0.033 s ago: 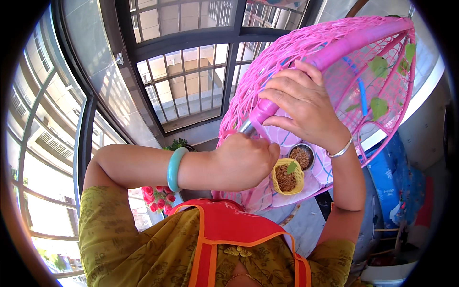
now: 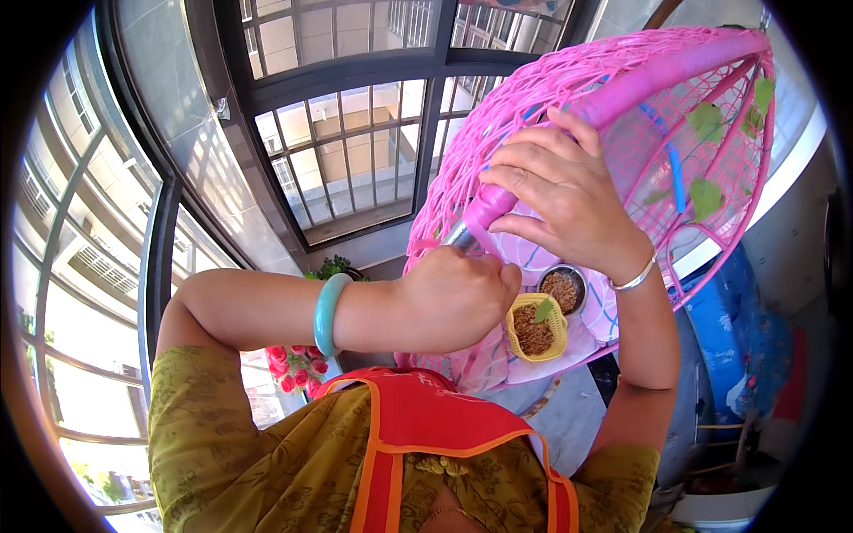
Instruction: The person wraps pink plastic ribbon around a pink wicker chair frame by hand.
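A thick curved tube wrapped in pink (image 2: 635,84) runs along the edge of a pink woven hanging chair (image 2: 498,115). My right hand (image 2: 564,200) curls over the lower part of this tube, its thumb underneath. Just below, a short bare metal stretch (image 2: 460,236) of the tube shows, and its lower end is hidden behind my left hand (image 2: 458,298). That hand is closed in a fist, gripping a pink strip (image 2: 486,243) that comes off the wrapped part. What lies inside the fist is hidden.
On the chair's pink cushion (image 2: 577,335) stand a yellow basket (image 2: 556,330) and a metal bowl (image 2: 579,289), both with brown bits. Green leaves (image 2: 706,199) and a blue tube (image 2: 673,160) are on the chair's mesh. Red flowers (image 2: 298,369) and barred windows (image 2: 355,147) lie left.
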`<control>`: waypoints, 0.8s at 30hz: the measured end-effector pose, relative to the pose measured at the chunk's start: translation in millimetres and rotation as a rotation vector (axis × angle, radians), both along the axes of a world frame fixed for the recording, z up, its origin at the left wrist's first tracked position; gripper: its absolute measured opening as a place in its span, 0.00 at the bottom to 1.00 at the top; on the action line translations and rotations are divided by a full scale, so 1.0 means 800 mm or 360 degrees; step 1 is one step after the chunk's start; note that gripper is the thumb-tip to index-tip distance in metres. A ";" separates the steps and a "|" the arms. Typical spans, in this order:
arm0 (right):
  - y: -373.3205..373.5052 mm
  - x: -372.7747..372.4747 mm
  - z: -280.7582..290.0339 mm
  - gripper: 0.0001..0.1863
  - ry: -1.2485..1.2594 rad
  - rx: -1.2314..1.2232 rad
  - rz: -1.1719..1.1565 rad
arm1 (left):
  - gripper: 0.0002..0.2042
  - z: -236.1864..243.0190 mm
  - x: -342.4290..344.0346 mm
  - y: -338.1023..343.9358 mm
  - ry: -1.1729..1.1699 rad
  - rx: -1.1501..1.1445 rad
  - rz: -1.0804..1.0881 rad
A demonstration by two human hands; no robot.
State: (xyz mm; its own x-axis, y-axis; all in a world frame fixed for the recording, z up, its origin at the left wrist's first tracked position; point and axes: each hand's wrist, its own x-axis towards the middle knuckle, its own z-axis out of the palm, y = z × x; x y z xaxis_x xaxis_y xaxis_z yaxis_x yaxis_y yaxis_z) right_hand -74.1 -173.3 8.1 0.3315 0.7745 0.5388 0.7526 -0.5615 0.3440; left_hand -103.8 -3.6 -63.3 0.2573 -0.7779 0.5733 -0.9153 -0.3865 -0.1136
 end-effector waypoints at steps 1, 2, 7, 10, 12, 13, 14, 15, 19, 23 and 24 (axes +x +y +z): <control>-0.002 0.001 0.000 0.19 0.0021 0.0003 0.0058 | 0.05 -0.002 -0.001 -0.003 -0.0033 0.0030 0.0033; -0.004 0.002 0.001 0.17 0.0053 0.0010 0.0129 | 0.05 -0.003 -0.002 -0.006 -0.0071 0.0049 0.0066; -0.011 -0.010 0.007 0.09 0.0060 0.0345 0.0315 | 0.05 -0.008 -0.010 -0.020 -0.0084 0.0193 0.0182; -0.008 -0.040 -0.023 0.08 0.0371 0.0852 0.0205 | 0.06 -0.014 -0.014 -0.026 -0.0128 0.0254 0.0265; -0.007 -0.048 -0.049 0.09 0.0709 0.1195 0.0034 | 0.06 -0.020 -0.013 -0.031 -0.0166 0.0271 0.0311; -0.008 -0.047 -0.061 0.10 0.0827 0.1041 -0.0010 | 0.05 -0.024 -0.013 -0.033 -0.0133 0.0315 0.0265; -0.009 -0.046 -0.073 0.11 0.0967 0.0884 -0.0098 | 0.05 -0.027 -0.013 -0.035 -0.0083 0.0417 0.0218; -0.011 -0.044 -0.080 0.12 0.1173 0.0920 -0.0073 | 0.05 -0.030 -0.013 -0.036 -0.0096 0.0374 0.0200; -0.013 -0.039 -0.094 0.10 0.1434 0.0943 -0.0108 | 0.03 -0.040 -0.013 -0.041 -0.0217 0.0323 0.0219; -0.005 -0.042 -0.098 0.09 0.1774 0.1331 0.0158 | 0.05 -0.050 -0.018 -0.043 -0.0255 0.0312 0.0348; -0.004 -0.042 -0.099 0.08 0.1920 0.1421 0.0239 | 0.05 -0.054 -0.021 -0.043 -0.0254 0.0301 0.0319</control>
